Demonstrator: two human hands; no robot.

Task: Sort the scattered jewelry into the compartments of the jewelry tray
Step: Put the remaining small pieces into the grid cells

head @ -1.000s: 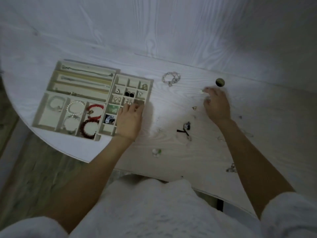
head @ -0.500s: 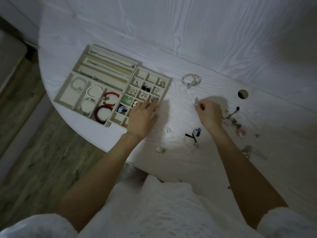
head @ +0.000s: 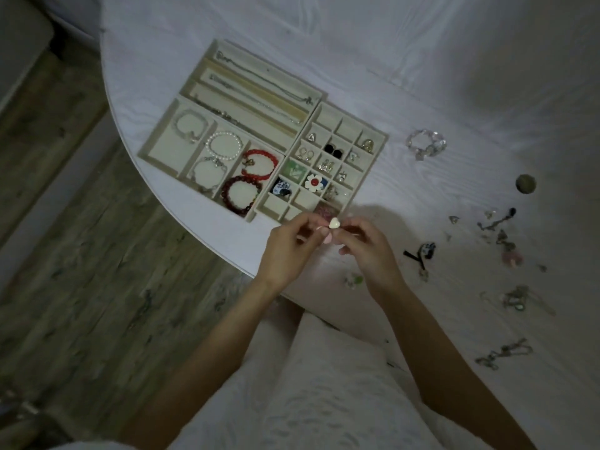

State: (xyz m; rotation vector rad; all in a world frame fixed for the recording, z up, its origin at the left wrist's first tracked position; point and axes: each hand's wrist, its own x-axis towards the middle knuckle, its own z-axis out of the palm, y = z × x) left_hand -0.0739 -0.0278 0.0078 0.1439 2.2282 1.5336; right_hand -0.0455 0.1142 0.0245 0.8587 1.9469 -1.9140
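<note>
Just below the near edge of the beige compartment jewelry tray (head: 373,172), we see the left hand (head: 287,251) and right hand (head: 368,251) pinching together a small cream heart-shaped charm (head: 334,223).

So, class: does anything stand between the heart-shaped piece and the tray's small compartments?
Nothing visible does. Both hands, left and right, pinch the heart piece just before the tray's near edge, whose nearest compartments lie open.
</note>
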